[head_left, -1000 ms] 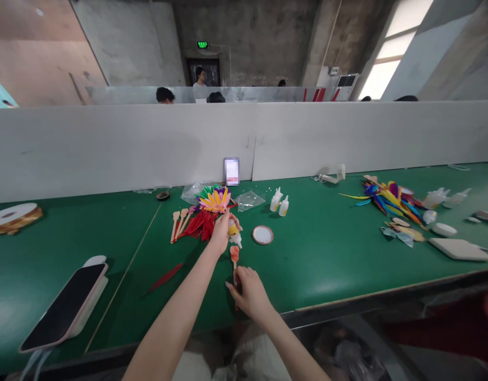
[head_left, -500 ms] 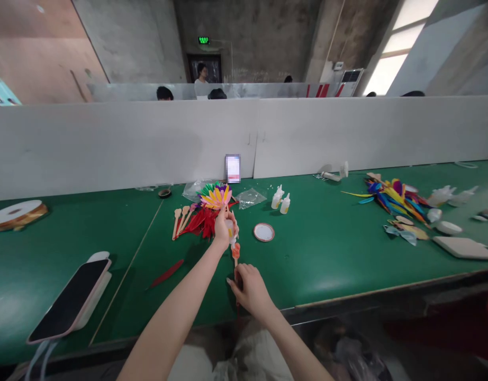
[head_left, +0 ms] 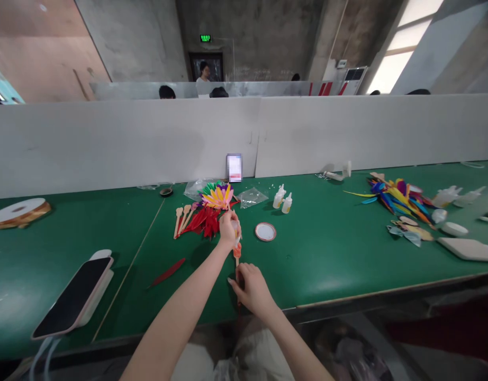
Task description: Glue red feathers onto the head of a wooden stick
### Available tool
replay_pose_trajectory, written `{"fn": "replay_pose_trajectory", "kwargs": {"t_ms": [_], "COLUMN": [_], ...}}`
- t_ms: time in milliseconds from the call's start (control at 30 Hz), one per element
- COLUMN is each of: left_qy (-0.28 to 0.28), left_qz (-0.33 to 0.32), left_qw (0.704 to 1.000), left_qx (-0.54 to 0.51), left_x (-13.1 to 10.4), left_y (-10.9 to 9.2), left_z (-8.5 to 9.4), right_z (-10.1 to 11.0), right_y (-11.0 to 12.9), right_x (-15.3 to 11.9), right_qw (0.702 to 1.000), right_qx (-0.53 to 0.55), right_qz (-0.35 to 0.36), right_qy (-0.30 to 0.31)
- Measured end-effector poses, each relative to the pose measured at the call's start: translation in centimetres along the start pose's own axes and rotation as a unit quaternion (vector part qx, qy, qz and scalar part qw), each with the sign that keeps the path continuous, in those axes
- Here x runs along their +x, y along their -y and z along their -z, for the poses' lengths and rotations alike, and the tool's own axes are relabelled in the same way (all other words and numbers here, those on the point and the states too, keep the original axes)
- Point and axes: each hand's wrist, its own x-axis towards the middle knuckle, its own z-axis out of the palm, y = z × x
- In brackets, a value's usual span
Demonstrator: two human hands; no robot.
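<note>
My left hand is closed around a small white glue bottle, its nozzle pointing down at the orange head of a thin wooden stick. Below it, my right hand pinches the lower part of that stick near the table's front edge. Pink and yellow feathers fan out just beyond my left hand, with red feathers beside it. Several wooden sticks lie to the left. A round white lid rests right of the bottle.
Two glue bottles stand behind the lid. A lit phone leans on the white partition. A loose red feather and a dark-screened device are at left. Colourful feathers lie at right. People are beyond the partition.
My left hand has tilted a little, and the bottle's nozzle now sits closer over the stick's orange head. The view has shifted slightly. My right hand keeps its pinch.
</note>
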Motion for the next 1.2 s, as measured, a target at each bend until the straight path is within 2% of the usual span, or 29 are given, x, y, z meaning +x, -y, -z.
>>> {"fn": "replay_pose_trajectory", "kwargs": {"t_ms": [233,433,700,833,933,1200], "left_qy": [-0.015,0.016,0.031,0.068,0.092,0.11], "left_qz": [-0.015,0.001,-0.004,0.008,0.01,-0.003], "left_qw": [1.0,1.0,0.999,0.998,0.996,0.994], "left_qx": [0.01,0.002,-0.007,-0.007,-0.005,0.013], "left_x": [-0.3,0.0,0.2,0.2,0.3,0.5], "left_y": [-0.2,-0.2,-0.7,-0.9,-0.9,-0.9], "left_z": [-0.2,-0.3,-0.3,-0.3,0.1,1.0], "right_z": [0.2,0.0,0.1,0.1,0.1,0.1], "right_y": [0.1,0.0,0.0,0.1,0.1,0.1], "right_x": [0.1,0.0,0.0,-0.1,-0.1,-0.1], "right_qw": [1.0,1.0,1.0,1.0,1.0,1.0], "right_qx": [0.007,-0.003,0.004,0.006,0.006,0.009], "right_qz": [-0.008,0.003,-0.005,-0.007,-0.009,-0.012], "right_qy": [0.011,-0.002,0.013,0.015,0.015,0.016]}}
